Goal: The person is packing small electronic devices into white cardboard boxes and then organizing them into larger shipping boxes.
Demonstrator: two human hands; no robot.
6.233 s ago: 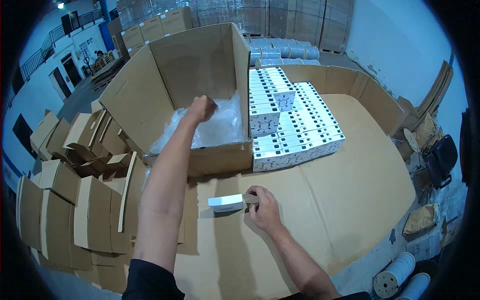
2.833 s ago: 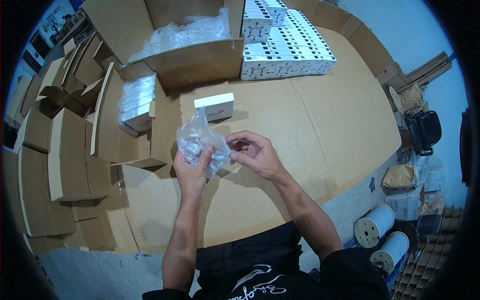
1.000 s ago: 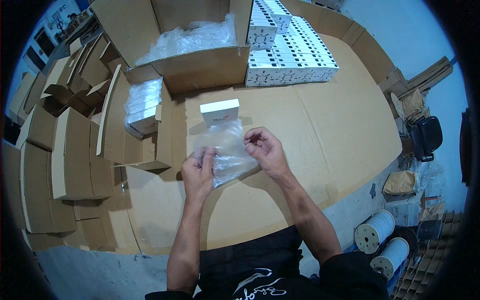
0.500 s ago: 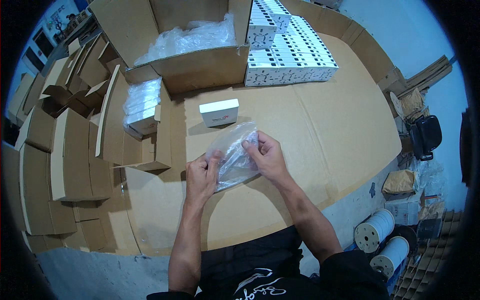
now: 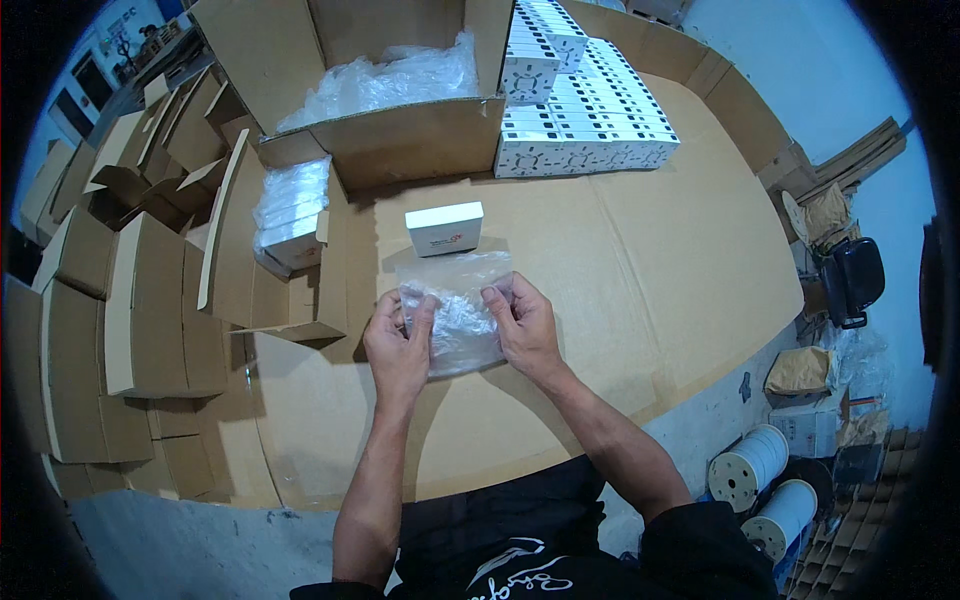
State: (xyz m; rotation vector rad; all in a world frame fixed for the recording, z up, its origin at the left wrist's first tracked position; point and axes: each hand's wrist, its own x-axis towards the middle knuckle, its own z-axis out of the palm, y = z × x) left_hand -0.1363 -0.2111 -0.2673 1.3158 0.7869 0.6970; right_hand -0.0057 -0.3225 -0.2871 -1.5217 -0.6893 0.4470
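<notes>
Holding: clear plastic bag point(image 5: 455, 312) pinched by both hands over the cardboard-covered table point(image 5: 620, 290), at frame centre.
Left hand point(image 5: 398, 345): fingers curled on the bag's left edge, thumb on top, palm down; forearm entering from 6 o'clock.
Right hand point(image 5: 523, 322): fingers gripping the bag's right edge, thumb across the film; forearm entering from 5 o'clock.
Bag state: flattened and crinkled, its lower part lying on the table; contents, if any, cannot be told.
Small white box point(image 5: 445, 228): closed, standing on the table just beyond the bag, at 12 o'clock from the hands, apart from them.
Large open carton point(image 5: 400, 140): at 12 o'clock, further back, flaps raised, filled with loose clear plastic film point(image 5: 385, 80).
Stacked white boxes point(image 5: 580, 125): packed in rows at 1 o'clock, touching the carton's right side.
Side carton point(image 5: 285, 255): at 10 o'clock from the hands, holding plastic-wrapped white boxes point(image 5: 290, 205).
Folded cardboard cartons point(image 5: 110, 300): massed at 9 o'clock.
Spools point(image 5: 765, 495): two white, on the floor at 4 o'clock.
</notes>
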